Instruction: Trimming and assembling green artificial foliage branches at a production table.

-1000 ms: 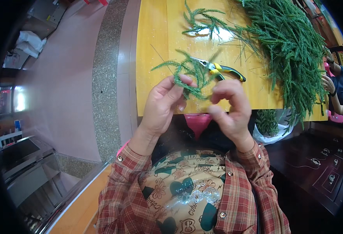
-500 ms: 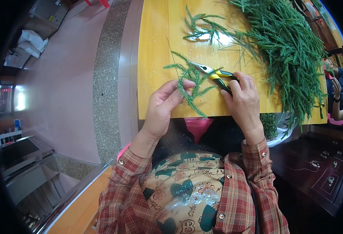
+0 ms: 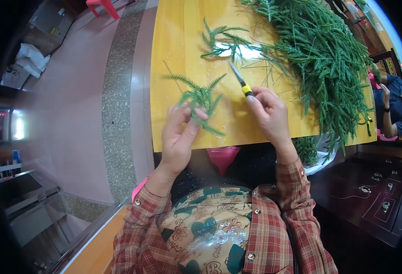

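My left hand [image 3: 181,135] pinches a green artificial pine sprig [image 3: 202,97] near its middle, over the front left of the table. Its needled tips fan out above and beside my fingers, and a thin brown stem points up to the left. My right hand [image 3: 270,114] is closed round pliers [image 3: 245,84] with yellow and black handles. Their grey jaws look closed and point up and left, apart from the sprig. Beyond the pliers, another green sprig [image 3: 226,41] lies on the table.
A large heap of green sprigs [image 3: 319,59] covers the right side of the yellow wooden table [image 3: 173,50] and hangs over its edge. A yellow-black tool [image 3: 368,126] lies near the right corner. At the far right sits another person [image 3: 390,102]. A pink stool [image 3: 104,7] stands far left.
The pliers' handles have been squeezed together, and their jaws have turned upward away from the sprig. My left hand has shifted left and slightly down with the sprig, turning it.
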Tool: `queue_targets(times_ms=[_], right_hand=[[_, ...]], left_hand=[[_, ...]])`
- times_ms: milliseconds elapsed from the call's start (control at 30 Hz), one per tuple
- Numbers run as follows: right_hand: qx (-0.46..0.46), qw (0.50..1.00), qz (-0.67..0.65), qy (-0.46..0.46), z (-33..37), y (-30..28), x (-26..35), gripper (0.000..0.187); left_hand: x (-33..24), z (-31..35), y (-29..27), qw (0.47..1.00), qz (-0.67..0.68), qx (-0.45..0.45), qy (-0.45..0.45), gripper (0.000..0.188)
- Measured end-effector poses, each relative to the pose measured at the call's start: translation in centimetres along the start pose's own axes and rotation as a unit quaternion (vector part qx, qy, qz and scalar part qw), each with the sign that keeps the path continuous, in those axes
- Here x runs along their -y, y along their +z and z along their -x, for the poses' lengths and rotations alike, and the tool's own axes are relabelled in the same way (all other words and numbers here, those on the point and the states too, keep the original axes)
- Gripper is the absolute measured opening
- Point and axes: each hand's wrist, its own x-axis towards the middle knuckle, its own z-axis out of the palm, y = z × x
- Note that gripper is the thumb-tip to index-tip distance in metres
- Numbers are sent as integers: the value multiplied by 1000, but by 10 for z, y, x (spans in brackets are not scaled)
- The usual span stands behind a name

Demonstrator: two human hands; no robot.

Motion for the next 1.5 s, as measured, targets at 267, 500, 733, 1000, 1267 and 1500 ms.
queue_targets(times_ms=[267,500,733,1000,1267,1500], right_hand=[[133,840,-505,147,34,-16,5,35],[175,818,-532,131,48,-12,11,60],[205,867,-448,77,65,-19,21,42],[234,922,-309,17,64,-16,11,31],[180,965,-187,-27,54,-9,15,32],[175,974,-103,-104,45,-3,13,30]], left_hand=[[-2,3,4,1000,9,15,-16,18],[-6,2,6,998,-51,5,-38,21],[3,3,6,986,-163,-43,-10,20],[-2,0,10,959,-255,-50,115,17],[-3,-2,10,951,-279,-23,131,16],[-2,-3,10,939,-312,14,147,14]])
